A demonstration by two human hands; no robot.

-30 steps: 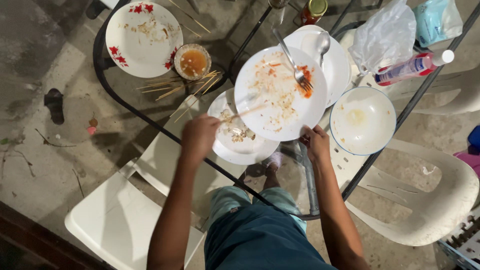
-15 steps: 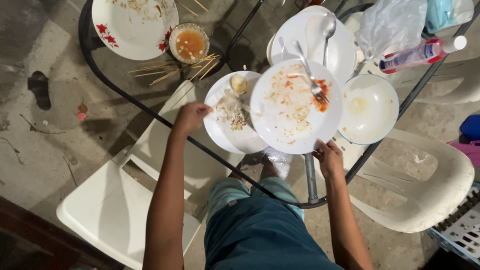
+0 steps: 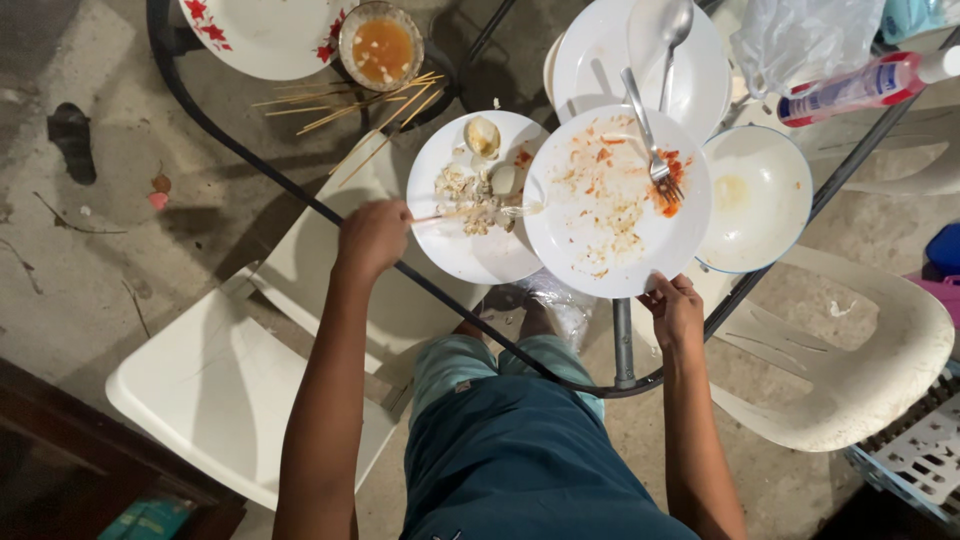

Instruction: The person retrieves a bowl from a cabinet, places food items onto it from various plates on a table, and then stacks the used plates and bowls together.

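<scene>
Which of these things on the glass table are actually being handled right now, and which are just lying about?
In hand:
- left hand holding a thin stick over the scraps plate
- right hand gripping the smeared plate with a fork on it

Lying about:
- empty bowl
- sauce bowl
- loose skewers
- flowered plate
- spray bottle
- plastic bag

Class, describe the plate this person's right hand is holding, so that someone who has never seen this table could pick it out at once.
Start at the round glass table with the dark rim, and find the cluster of white dishes at its near edge. The right hand grips the near rim of the round white plate in the middle of that cluster. It alone carries a fork and red-orange sauce smears, and it overlaps the scrap plate on its left.
</scene>
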